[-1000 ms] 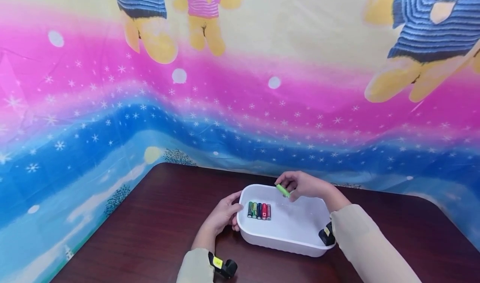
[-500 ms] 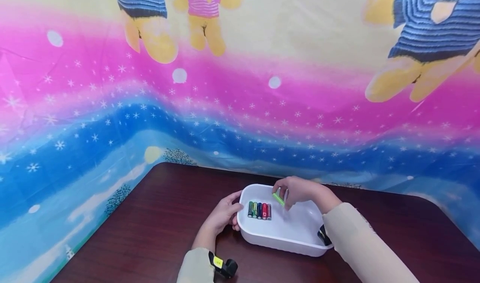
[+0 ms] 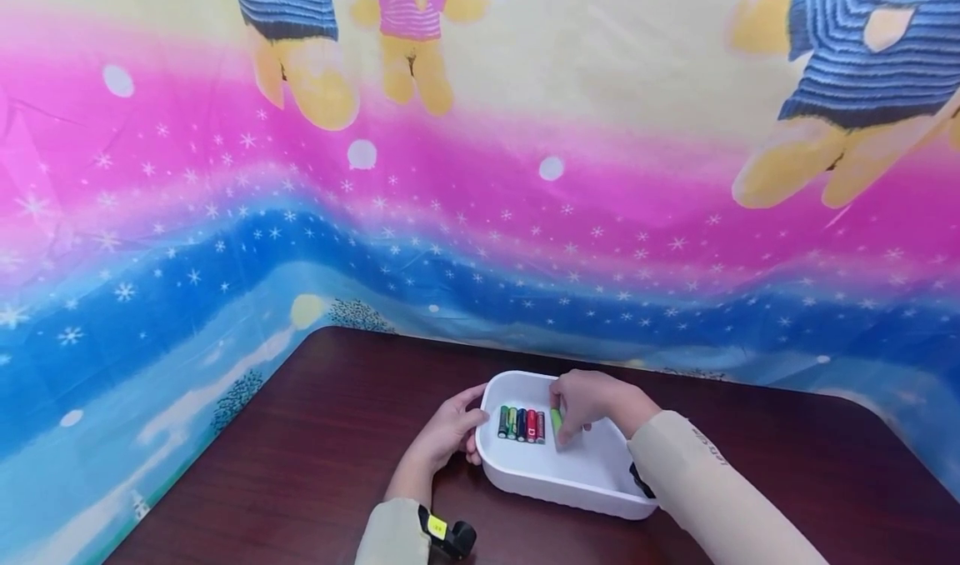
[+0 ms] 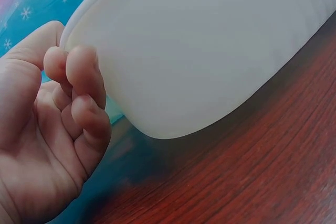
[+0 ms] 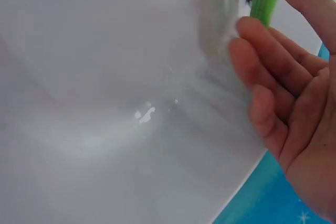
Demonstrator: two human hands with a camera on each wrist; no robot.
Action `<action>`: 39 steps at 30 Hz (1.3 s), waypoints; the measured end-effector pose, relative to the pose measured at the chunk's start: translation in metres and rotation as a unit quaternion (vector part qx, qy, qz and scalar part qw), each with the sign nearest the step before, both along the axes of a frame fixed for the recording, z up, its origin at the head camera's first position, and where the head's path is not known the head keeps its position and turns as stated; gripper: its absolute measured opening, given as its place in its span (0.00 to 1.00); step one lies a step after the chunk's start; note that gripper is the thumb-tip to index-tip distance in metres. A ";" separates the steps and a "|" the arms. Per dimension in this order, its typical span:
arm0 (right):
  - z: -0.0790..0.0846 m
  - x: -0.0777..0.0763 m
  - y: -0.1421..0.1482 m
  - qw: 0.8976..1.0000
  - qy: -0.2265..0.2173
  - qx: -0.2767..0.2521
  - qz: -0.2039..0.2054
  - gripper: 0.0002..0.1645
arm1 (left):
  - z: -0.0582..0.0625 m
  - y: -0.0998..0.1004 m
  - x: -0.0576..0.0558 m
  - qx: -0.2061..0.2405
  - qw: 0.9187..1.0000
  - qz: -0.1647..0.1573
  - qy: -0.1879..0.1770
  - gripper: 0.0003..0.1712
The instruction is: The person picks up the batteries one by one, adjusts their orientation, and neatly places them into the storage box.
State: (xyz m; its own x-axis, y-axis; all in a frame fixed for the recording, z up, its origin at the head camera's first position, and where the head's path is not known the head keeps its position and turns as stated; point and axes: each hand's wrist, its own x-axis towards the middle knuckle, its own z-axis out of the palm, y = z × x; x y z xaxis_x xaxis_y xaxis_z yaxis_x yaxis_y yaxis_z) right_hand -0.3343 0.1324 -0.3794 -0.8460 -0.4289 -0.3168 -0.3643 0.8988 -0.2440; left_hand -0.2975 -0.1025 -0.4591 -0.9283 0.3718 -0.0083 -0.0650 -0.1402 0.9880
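A white plastic tub (image 3: 570,483) stands on the dark table. My left hand (image 3: 447,427) grips its left rim, thumb over the edge and fingers curled outside, as the left wrist view shows on the tub wall (image 4: 178,51). Inside lies a row of several batteries (image 3: 522,424) in green, dark blue and red, side by side. My right hand (image 3: 592,400) reaches into the tub and pinches a light green battery (image 3: 556,420) just right of that row. In the right wrist view the green battery (image 5: 264,2) sits between thumb and fingertips, partly hidden.
The dark red-brown wooden table (image 3: 315,448) extends around the tub. Behind it hangs a printed cloth (image 3: 480,215) with bears and snowflakes. A black wrist camera (image 3: 450,536) is strapped at the left sleeve.
My right hand has moved left and down into the tub with the light green battery, which has turned nearly parallel to the row. The left hand keeps its grip on the rim.
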 end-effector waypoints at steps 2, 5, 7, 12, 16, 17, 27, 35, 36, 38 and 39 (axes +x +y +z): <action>-0.003 -0.001 0.000 1.000 0.013 0.007 0.007 0.25 | 0.000 0.000 0.000 0.001 1.000 0.000 0.000 0.35; -0.006 -0.001 -0.001 0.999 0.031 0.015 0.018 0.26 | 0.001 0.001 0.000 0.003 1.000 0.000 0.001 0.35; -0.008 -0.001 -0.002 0.998 0.043 0.026 0.021 0.26 | 0.002 0.002 0.001 0.003 1.000 0.000 0.000 0.35; -0.010 0.000 -0.004 0.998 0.054 0.043 0.016 0.26 | 0.002 0.003 0.001 0.007 1.000 -0.003 0.001 0.35; -0.011 0.002 -0.004 0.998 0.053 0.041 0.011 0.27 | 0.003 0.004 0.001 0.003 1.000 -0.002 0.000 0.35; -0.012 0.002 -0.004 0.998 0.053 0.041 0.010 0.27 | 0.003 0.004 0.002 0.002 1.000 -0.002 0.000 0.35; -0.003 0.005 -0.005 1.000 0.017 0.023 -0.006 0.31 | 0.003 0.004 0.003 0.004 1.000 -0.002 -0.001 0.35; 0.033 0.005 0.005 0.999 -0.015 -0.024 -0.032 0.27 | 0.003 0.002 0.001 0.002 1.000 -0.001 0.001 0.35; 0.037 0.004 0.007 0.999 -0.010 -0.025 -0.034 0.27 | 0.002 0.002 0.001 0.000 1.000 0.000 0.000 0.35; 0.043 0.004 0.013 0.999 -0.001 -0.028 -0.037 0.27 | 0.002 0.001 0.001 -0.003 1.000 0.001 -0.001 0.35; 0.045 0.004 0.016 0.999 0.003 -0.031 -0.040 0.26 | 0.001 0.001 0.001 -0.005 1.000 0.001 -0.002 0.35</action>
State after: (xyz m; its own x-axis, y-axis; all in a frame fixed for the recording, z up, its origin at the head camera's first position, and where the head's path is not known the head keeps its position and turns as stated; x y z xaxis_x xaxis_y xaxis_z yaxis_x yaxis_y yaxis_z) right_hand -0.3306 0.1489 -0.3349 -0.8804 -0.3778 -0.2868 -0.2927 0.9085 -0.2984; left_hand -0.2961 -0.1015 -0.4578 -0.9290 0.3696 -0.0155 -0.0685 -0.1309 0.9890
